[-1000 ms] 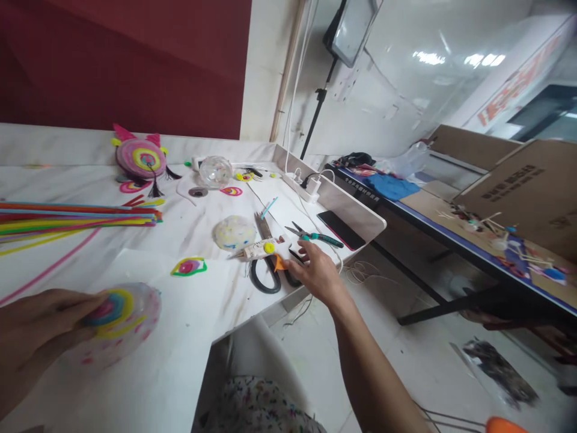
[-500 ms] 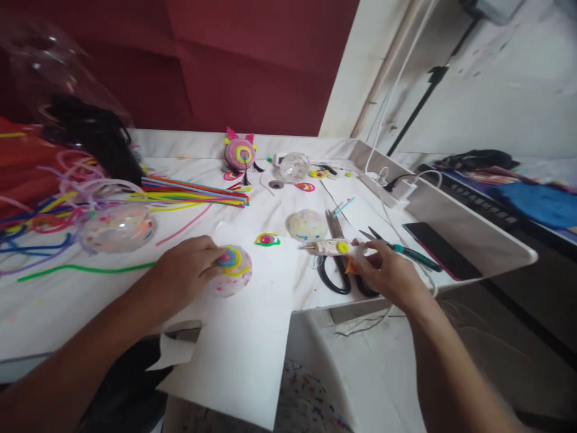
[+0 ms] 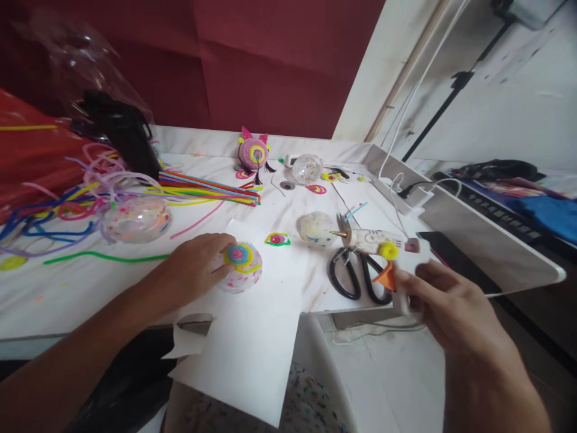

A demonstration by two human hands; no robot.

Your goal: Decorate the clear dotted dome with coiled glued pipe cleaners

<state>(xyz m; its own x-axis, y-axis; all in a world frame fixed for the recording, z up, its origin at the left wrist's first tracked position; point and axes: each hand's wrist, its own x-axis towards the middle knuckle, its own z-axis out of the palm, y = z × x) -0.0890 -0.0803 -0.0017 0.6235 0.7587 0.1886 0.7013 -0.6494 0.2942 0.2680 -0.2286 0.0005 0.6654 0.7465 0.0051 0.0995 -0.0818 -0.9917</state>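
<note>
My left hand (image 3: 192, 273) grips the edge of a speckled dome (image 3: 246, 279) with pink, blue and yellow coils on its top. The dome rests on a sheet of white paper (image 3: 252, 337) that hangs over the table's front edge. My right hand (image 3: 455, 300) is closed round the handle of a white hot glue gun (image 3: 367, 240) with an orange trigger, its nozzle facing left. Beneath the gun lie black-handled scissors (image 3: 345, 282). Beside the paper's right edge sits another speckled dome (image 3: 315, 228). A coiled eye shape (image 3: 277, 239) lies right of the held dome.
Colourful pipe cleaners (image 3: 207, 189) and a clear speckled ball (image 3: 137, 219) occupy the left. A pink eared ball (image 3: 253, 153) and a clear ball (image 3: 307, 169) stand at the back. White cables and a power strip (image 3: 408, 204) line the right wall.
My right hand has raised the glue gun and drawn it right and nearer. My left hand keeps its hold on the dome. The view has shifted a little left.
</note>
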